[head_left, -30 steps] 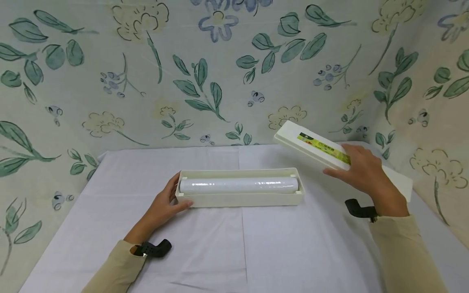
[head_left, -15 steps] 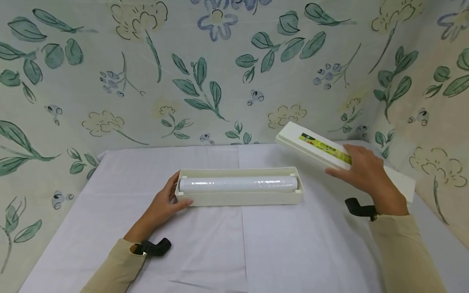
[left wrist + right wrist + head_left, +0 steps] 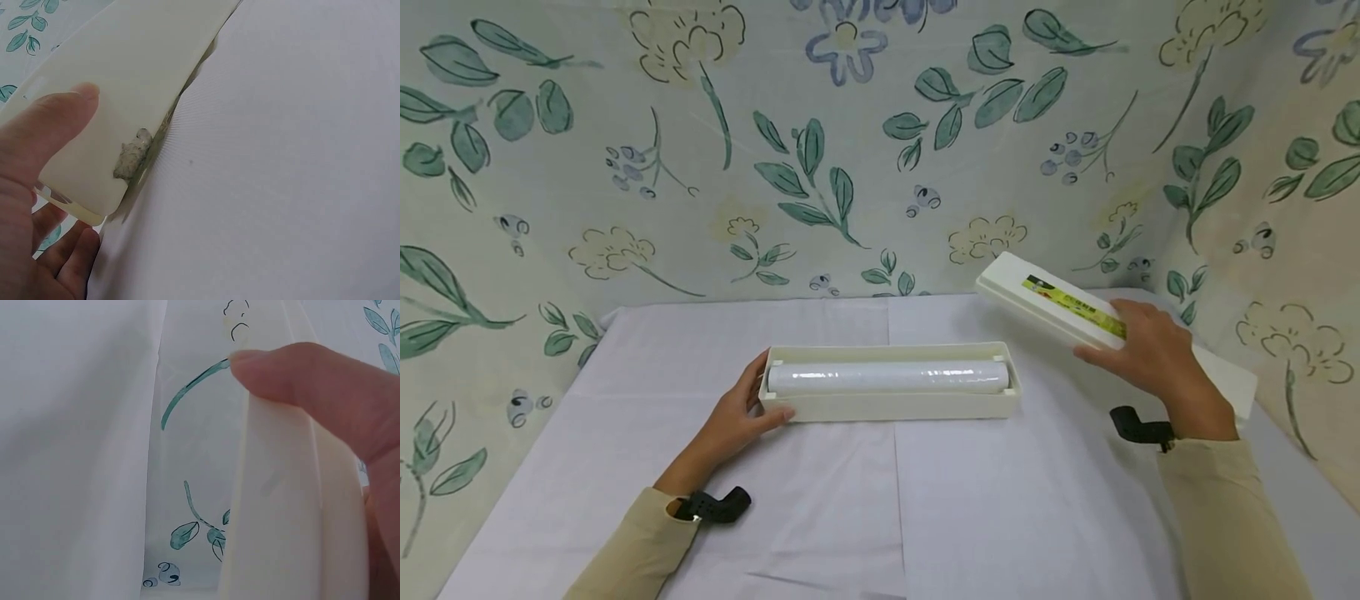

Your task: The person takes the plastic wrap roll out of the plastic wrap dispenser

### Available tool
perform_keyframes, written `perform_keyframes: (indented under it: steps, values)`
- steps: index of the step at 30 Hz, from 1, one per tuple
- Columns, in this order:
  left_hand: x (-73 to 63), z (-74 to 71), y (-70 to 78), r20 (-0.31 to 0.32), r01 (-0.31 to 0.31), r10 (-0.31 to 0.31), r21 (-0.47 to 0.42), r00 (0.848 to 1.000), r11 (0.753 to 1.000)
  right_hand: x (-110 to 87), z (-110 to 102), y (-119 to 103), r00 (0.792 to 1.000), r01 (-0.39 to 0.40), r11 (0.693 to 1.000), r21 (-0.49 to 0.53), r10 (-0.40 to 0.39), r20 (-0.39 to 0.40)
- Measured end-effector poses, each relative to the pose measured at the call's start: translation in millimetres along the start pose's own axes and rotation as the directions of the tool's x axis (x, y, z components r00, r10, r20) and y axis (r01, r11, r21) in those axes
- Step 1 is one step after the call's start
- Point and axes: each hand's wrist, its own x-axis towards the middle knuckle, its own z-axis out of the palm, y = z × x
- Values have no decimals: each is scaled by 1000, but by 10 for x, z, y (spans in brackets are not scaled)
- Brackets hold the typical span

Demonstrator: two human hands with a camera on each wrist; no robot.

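The white lid [image 3: 1052,313] bears a yellow-green label [image 3: 1078,308], whose dark printed characters are too small and blurred to read.

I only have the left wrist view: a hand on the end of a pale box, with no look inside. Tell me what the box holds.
Observer: The head view shows a shiny white roll lying lengthwise in the open box.
Operator: Good. Report on the other hand.
Observer: The right hand grips a long white lid, held at a slant and apart from the box, toward the right side of the table.
Operator: Describe any marking on that lid.
Observer: Its top bears a yellow-green label; the print on it is too small for me to read.
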Motion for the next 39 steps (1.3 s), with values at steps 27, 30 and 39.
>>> perform_keyframes:
  steps: [27,30,39]
  values:
    - [-3,3,12,-4,11,-10,16,1000,1000,27,58,195,997,-64,997,-41,62,-47]
    - [3,0,14,-5,9,-9,15,1000,1000,30,51,224,997,-73,997,-21,72,-35]
    - [18,8,-18,2,4,-4,13,1000,1000,31,63,297,994,-107,994,-7,107,-22]
